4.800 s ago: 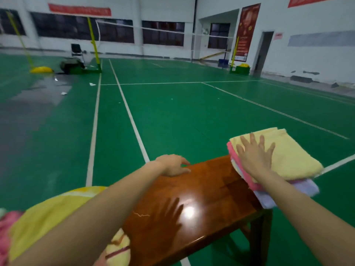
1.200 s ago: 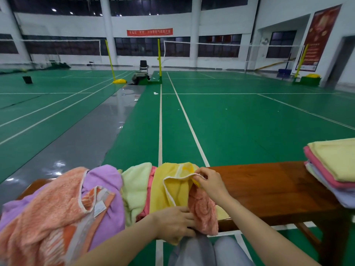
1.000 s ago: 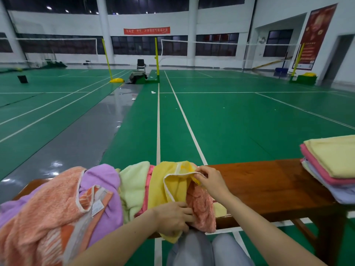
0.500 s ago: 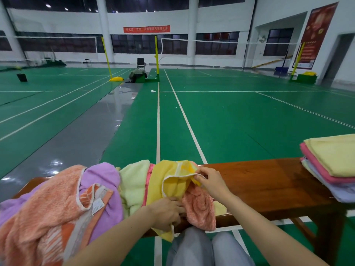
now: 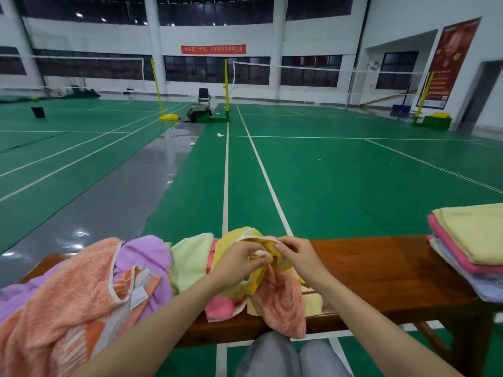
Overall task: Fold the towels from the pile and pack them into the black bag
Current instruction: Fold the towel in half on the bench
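A pile of unfolded towels [image 5: 81, 289] in orange, purple, pale green and pink covers the left half of the wooden bench [image 5: 381, 270]. On top at the pile's right end lies a yellow towel [image 5: 239, 238] with a white hem. My left hand [image 5: 239, 258] and my right hand [image 5: 296, 254] both pinch its edge, close together. A salmon towel [image 5: 280, 300] hangs over the bench's front edge below them. A stack of folded towels [image 5: 468, 240], yellow on pink on lavender, sits at the bench's right end. No black bag is visible.
My knees [image 5: 288, 357] in grey trousers are below the bench. Green court floor with white lines stretches ahead. Yellow net posts [image 5: 226, 88], a chair [image 5: 204, 95] and a small dark bin [image 5: 38, 112] stand far off.
My left hand has risen from the lower front of the pile to the yellow towel's edge beside my right hand. Earlier, my right hand pressed on the folded stack.
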Demonstrator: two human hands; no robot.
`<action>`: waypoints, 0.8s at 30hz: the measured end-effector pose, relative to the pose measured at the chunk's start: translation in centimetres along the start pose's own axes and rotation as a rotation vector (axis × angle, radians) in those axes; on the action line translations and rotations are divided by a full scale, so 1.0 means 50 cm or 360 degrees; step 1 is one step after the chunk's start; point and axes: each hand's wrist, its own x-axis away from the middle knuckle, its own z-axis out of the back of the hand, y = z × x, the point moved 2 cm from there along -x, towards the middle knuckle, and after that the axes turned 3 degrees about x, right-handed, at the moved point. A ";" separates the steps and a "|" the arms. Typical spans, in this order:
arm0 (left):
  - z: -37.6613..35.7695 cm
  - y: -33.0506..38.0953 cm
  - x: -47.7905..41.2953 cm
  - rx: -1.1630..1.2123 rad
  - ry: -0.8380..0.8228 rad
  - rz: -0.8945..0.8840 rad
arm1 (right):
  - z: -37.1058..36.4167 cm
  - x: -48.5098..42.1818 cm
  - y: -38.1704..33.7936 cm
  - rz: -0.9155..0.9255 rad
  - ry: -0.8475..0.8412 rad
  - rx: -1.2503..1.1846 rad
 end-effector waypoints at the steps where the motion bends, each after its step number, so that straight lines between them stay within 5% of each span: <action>1: 0.004 0.009 -0.003 0.0084 0.0119 -0.0035 | 0.002 -0.004 -0.009 -0.0010 0.0004 -0.0053; 4: 0.015 0.040 -0.006 0.0385 0.0314 -0.0087 | 0.007 -0.015 -0.024 -0.0093 0.0092 -0.0333; 11: 0.053 0.099 -0.032 0.0786 0.0318 -0.0161 | 0.037 -0.030 -0.087 -0.0162 0.0107 -0.0893; 24: 0.073 0.152 -0.068 0.0137 0.0685 -0.0552 | 0.067 -0.037 -0.155 -0.0045 0.0059 -0.1085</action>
